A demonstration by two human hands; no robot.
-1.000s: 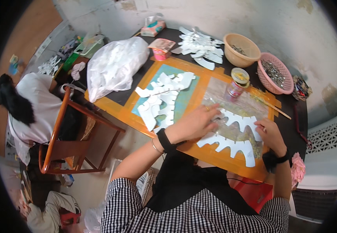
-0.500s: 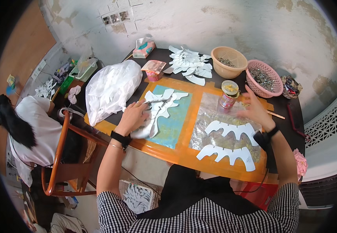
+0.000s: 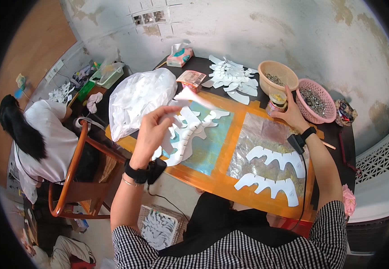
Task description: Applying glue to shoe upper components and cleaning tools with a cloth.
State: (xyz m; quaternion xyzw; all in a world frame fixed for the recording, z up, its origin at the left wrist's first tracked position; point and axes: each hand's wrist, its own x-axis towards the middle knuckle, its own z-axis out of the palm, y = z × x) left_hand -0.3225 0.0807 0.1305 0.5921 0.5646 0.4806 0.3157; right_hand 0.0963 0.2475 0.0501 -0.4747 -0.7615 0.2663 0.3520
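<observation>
Raised over the left half of the table, my left hand [image 3: 152, 134] pinches a white curved cut-out piece [image 3: 193, 97], which is smeared by motion. Below it, a loose stack of similar white scalloped pieces [image 3: 187, 134] lies on a blue-green sheet [image 3: 208, 157]. My right hand [image 3: 292, 114] is at the back right, its fingers wrapped around a small jar [image 3: 276, 102] with something yellow in its top. Two white scalloped pieces, an upper one [image 3: 277, 160] and a lower one [image 3: 268, 186], lie flat on a clear plastic sheet [image 3: 237, 161] nearer me.
Behind stand a peach basket [image 3: 266, 85] and a pink basket [image 3: 318, 117] of small metal parts, a white pile [image 3: 232, 76], a tub [image 3: 190, 83] and a tissue box [image 3: 179, 57]. A bulging plastic bag [image 3: 136, 101] is left. Another person [image 3: 46, 130] sits beyond a wooden chair [image 3: 75, 184].
My left hand has lifted off the stack with a white piece. My right hand has closed around the jar, which sits farther back. The whole view has shifted slightly.
</observation>
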